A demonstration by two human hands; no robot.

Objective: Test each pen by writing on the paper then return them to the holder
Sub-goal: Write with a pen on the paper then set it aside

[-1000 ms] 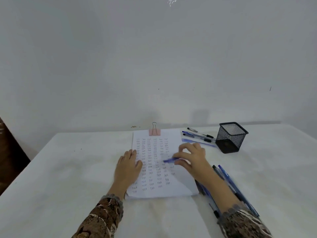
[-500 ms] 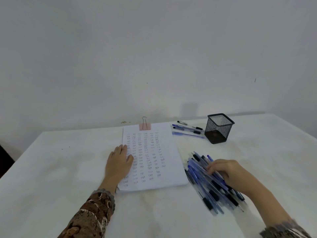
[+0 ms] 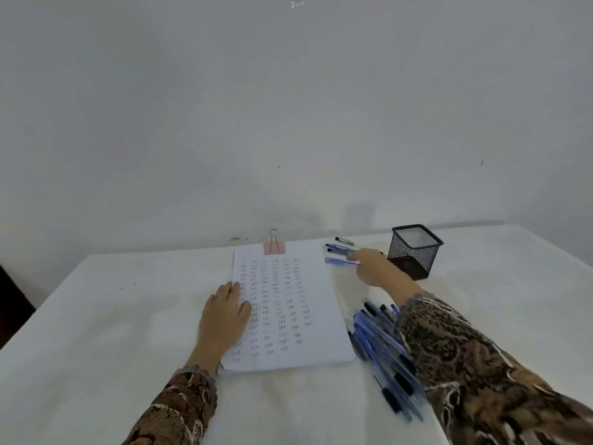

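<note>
1. Our left hand [image 3: 224, 316] lies flat with straight fingers on the left edge of the paper [image 3: 321, 284]; its grip holds nothing.
2. The paper, covered in rows of handwritten "Test", lies on the white tabletop [image 3: 96, 316] with a pink binder clip [image 3: 274, 247] at its top edge.
3. A few loose pens [image 3: 340, 249] lie just past the paper's top right corner.
4. Our right hand [image 3: 372, 268] reaches there, fingertips touching the nearest blue pen [image 3: 335, 260]; we cannot tell whether the grip has closed on it.
5. A heap of blue pens [image 3: 378, 345] lies beside the paper's right edge, partly under our sleeve.
6. The black mesh holder [image 3: 415, 252] stands upright just right of that hand.
</note>
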